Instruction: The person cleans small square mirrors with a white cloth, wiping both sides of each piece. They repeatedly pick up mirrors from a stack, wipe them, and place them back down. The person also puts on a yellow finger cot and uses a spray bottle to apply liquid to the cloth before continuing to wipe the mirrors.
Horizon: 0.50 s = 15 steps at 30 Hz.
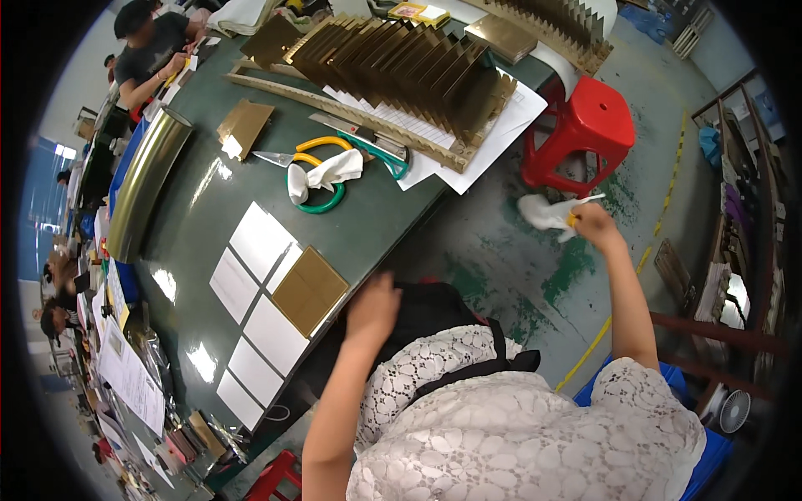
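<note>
1. Right hand is gripping a white cloth, held out over the floor near the red stool.
2. Left hand's by the tabletop edge, just beside a brown square plate; can't tell if it's holding anything.
3. Scissors lie farther up, kinda between that plate and a slotted rack full of brown sheets.

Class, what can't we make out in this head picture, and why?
In the head view:
Left hand: fingers blurred; whether it holds anything is unclear.
Yellow patch at the right hand: too small to tell if worn or held.
Paper: partly hidden under the rack.
Red object at the bottom: cut off by the lower edge.
</note>
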{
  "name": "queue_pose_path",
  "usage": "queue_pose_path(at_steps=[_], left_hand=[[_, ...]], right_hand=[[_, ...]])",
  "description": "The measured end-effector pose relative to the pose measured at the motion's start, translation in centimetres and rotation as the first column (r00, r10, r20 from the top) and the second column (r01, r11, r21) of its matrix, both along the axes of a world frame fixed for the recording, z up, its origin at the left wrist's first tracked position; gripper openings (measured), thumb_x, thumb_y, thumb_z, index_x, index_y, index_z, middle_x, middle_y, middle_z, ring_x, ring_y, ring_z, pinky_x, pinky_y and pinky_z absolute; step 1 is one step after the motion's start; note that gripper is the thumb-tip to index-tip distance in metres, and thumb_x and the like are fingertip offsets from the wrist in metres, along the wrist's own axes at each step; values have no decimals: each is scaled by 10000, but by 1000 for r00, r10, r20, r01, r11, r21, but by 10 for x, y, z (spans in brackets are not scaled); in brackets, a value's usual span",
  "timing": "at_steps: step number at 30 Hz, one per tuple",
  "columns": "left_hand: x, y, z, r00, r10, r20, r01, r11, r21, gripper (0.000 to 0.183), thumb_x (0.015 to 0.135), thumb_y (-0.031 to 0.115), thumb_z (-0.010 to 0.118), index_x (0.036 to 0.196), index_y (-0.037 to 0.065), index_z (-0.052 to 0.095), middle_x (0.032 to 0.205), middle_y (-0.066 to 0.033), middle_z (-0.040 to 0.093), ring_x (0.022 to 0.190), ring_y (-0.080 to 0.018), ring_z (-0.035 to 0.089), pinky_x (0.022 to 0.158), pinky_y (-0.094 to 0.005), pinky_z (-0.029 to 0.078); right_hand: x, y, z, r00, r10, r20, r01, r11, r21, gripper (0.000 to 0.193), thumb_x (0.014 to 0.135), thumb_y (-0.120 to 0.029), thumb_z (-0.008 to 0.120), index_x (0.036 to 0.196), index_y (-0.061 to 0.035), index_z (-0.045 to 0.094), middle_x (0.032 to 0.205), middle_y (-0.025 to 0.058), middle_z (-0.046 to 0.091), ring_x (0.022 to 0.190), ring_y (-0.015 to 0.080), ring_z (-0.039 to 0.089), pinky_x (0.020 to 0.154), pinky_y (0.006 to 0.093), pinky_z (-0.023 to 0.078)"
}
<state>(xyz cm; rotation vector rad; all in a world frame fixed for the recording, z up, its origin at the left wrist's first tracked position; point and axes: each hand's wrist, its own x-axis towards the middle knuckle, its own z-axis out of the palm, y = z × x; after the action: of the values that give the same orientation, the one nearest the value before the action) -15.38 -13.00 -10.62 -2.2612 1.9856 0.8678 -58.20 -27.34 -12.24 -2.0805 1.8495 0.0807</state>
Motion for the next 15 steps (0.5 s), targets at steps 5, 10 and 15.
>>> queue_pose_path(at_steps=[5,10,15], left_hand=[[-45,-3,45,817,-309,-487,193,942,-274,338,922,150,636,1228,16,585,1323,-184,546,1223,-378,520,1011,-393,451],[-60,-27,79,662,-263,-701,116,961,-252,424,895,115,666,1294,39,545,1350,-159,527,1238,-337,526,971,-371,486],[-75,-39,83,631,-398,-666,94,891,-445,798,809,172,776,1473,70,344,1439,-172,424,1320,-300,446,1053,-379,416]], right_hand=[[33,-7,58,723,-68,688,-94,976,195,161,933,-147,627,852,-10,608,737,-34,528,702,65,460,632,248,391],[70,5,119,626,-21,780,-275,930,246,113,938,-107,603,905,-1,624,802,-27,579,761,44,514,677,229,421],[104,17,151,468,50,882,-404,900,163,104,935,-111,630,935,-7,618,838,-31,571,787,43,516,698,222,425]])
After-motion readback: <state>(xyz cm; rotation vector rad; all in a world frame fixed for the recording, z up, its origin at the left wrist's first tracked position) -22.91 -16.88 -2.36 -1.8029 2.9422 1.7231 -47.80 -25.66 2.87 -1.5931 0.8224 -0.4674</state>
